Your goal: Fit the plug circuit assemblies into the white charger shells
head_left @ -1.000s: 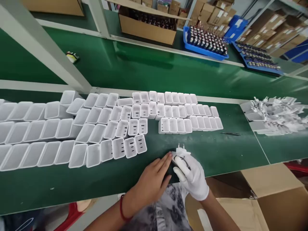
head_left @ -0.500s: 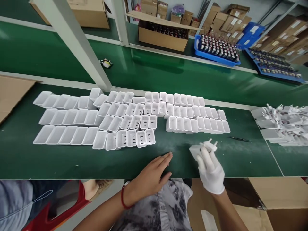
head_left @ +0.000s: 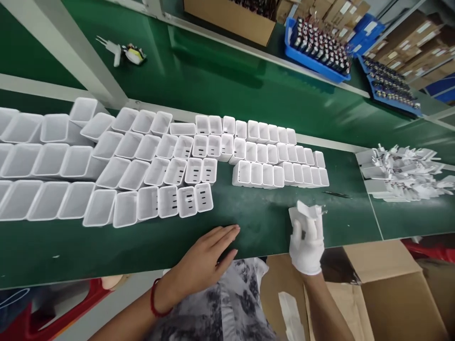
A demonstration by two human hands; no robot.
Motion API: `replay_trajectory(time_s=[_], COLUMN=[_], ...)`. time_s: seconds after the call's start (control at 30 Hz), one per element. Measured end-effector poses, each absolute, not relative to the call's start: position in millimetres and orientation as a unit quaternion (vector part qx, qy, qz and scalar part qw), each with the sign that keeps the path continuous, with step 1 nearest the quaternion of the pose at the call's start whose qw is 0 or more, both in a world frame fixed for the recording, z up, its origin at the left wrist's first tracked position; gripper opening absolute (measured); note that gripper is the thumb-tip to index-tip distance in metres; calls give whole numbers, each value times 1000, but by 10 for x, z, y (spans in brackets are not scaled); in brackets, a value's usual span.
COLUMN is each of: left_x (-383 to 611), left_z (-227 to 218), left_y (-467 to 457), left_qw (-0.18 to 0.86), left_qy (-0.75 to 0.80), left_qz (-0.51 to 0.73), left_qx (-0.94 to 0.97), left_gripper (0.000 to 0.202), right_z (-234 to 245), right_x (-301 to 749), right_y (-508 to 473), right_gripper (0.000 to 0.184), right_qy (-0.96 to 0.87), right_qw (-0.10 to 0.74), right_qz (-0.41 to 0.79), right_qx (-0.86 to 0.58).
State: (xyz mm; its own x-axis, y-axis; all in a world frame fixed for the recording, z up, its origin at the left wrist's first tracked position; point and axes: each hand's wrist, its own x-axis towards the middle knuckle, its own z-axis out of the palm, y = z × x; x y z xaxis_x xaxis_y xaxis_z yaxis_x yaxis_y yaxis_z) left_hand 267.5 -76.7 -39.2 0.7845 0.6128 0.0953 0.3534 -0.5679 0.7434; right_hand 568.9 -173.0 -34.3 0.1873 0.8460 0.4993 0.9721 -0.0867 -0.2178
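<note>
My right hand [head_left: 306, 240], in a white glove, is closed on a white plug part [head_left: 304, 211] with metal prongs, held just above the green table [head_left: 263, 222] near its front edge. My bare left hand [head_left: 206, 258], a red band at the wrist, lies flat on the table edge with fingers stretched out and nothing in it. Rows of several open white plastic housings [head_left: 159, 166] stand ahead of both hands. A second block of housings [head_left: 280, 173] stands just beyond the right hand.
A pile of white plug parts [head_left: 401, 173] lies at the right. Thin black tweezers [head_left: 336, 194] lie near the housings. Blue trays [head_left: 316, 49] of components and cardboard boxes sit on the far bench. An open cardboard box [head_left: 384, 284] stands below at the right.
My right hand has carried the plug part to the right, away from my left hand, and turned it upright. The left hand has stayed flat on the table edge.
</note>
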Motion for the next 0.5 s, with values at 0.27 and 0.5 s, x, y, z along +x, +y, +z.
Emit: replay_trajectory(time_s=[0.27, 0.5], left_x=[2674, 2656], left_z=[-424, -439], left_y=[-705, -676], left_qw=[386, 400], left_qy=[266, 272], left_qz=[179, 163], left_qx=[865, 860], left_gripper=[53, 51], right_z=[-421, -268], right_x=[5640, 5650], right_y=[-1626, -1708], right_gripper=[44, 37], right_qy=[-582, -484], right_qw=[226, 472], right_qz=[-189, -100], right_qx=[-758, -730])
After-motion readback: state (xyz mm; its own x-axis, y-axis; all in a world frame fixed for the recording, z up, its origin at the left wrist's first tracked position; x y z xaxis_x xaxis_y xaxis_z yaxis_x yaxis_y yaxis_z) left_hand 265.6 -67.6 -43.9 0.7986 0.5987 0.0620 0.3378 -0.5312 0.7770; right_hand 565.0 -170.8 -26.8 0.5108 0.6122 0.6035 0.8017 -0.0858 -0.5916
